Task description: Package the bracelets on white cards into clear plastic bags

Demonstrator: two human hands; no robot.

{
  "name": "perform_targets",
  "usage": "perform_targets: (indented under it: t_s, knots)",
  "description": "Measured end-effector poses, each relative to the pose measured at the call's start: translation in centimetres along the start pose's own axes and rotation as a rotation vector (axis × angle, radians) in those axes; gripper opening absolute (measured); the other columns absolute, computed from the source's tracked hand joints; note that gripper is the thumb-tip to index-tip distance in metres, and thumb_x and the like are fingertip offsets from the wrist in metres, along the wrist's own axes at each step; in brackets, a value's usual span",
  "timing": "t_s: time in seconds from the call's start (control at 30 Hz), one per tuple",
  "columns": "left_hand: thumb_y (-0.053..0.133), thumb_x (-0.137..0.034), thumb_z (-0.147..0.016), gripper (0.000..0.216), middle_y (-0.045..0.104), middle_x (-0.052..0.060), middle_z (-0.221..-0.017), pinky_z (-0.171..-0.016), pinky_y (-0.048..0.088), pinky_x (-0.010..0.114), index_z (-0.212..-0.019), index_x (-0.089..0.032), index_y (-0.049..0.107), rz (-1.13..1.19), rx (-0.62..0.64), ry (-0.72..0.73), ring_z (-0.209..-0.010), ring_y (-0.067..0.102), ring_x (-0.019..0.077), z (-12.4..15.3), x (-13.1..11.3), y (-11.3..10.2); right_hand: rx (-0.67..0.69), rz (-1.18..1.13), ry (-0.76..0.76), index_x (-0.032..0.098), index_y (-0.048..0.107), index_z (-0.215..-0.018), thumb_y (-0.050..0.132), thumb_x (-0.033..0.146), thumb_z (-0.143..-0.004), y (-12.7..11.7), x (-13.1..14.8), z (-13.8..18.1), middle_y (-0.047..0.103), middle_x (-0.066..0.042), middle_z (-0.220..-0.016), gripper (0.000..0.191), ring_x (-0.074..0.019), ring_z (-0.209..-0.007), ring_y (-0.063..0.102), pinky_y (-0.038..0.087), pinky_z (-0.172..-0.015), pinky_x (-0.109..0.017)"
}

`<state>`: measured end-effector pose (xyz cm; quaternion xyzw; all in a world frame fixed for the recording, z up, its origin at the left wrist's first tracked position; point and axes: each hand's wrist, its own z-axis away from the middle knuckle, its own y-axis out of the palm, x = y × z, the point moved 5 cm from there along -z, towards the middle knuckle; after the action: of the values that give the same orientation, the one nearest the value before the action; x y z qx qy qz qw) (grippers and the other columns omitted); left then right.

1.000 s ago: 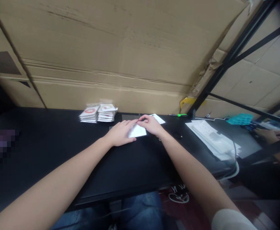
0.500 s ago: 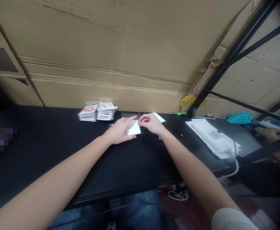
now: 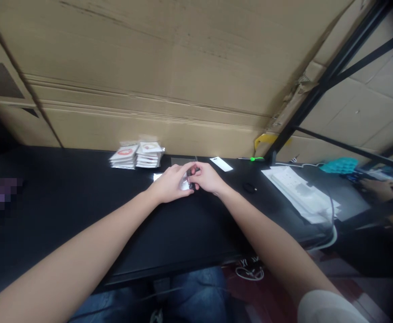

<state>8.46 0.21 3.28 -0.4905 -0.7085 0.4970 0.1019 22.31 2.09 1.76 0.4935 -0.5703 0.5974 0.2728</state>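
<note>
White piece [image 3: 185,185] sits at 3 o'clock from the left hand [image 3: 171,184], 9 o'clock from the right hand [image 3: 208,177]; left is nearer and partly covers it, so long axis can't be read. Left arches palm-down, thumb apart; right has fingers curled at the piece's edge; can't tell if either grips.

Stretches bare left arm [image 3: 81,251] and right arm [image 3: 267,224] forward, slanting toward each other. Arches left hand [image 3: 171,183], back upward, thumb spread from index finger; curls right hand [image 3: 205,177] inward, fingers bent, close to left fingertips.
</note>
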Motion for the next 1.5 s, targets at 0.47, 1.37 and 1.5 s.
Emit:
perform_targets:
  t_s: [0.47,1.37,1.5]
  knots:
    - [0.066,-0.045,-0.073,0.081,0.049,0.012,-0.132,-0.095,0.035,0.046,-0.141,-0.023,0.028,-0.228,0.01,0.021,-0.116,0.047,0.032,0.1,0.5,-0.1,0.089,0.14,0.021,0.016,0.066,-0.073,0.06,0.039,-0.081,-0.9,0.5,0.4,0.068,-0.004,-0.072,0.025,-0.0073,-0.046,0.052,0.037,-0.044,-0.021]
    - [0.056,-0.049,-0.079,0.071,0.05,0.011,-0.124,-0.09,0.034,0.044,-0.14,-0.022,0.032,-0.213,0.077,-0.028,-0.109,0.046,0.0304,0.4,1.0,0.0,-0.042,0.476,0.818,0.018,0.064,-0.076,0.075,0.012,-0.055,-20.0,-9.4,6.2,0.063,-0.002,-0.066,0.024,-0.0125,-0.054,0.058,0.049,-0.052,-0.025]
    - [0.056,-0.049,-0.079,0.07,0.05,0.011,-0.124,-0.091,0.034,0.045,-0.139,-0.023,0.033,-0.201,0.088,-0.034,-0.109,0.047,0.0306,0.5,0.9,-0.1,0.034,0.497,0.698,0.016,0.063,-0.065,0.07,0.009,-0.057,-17.9,-8.2,4.9,0.063,-0.003,-0.065,0.013,-0.0124,-0.054,0.057,0.049,-0.053,-0.025]
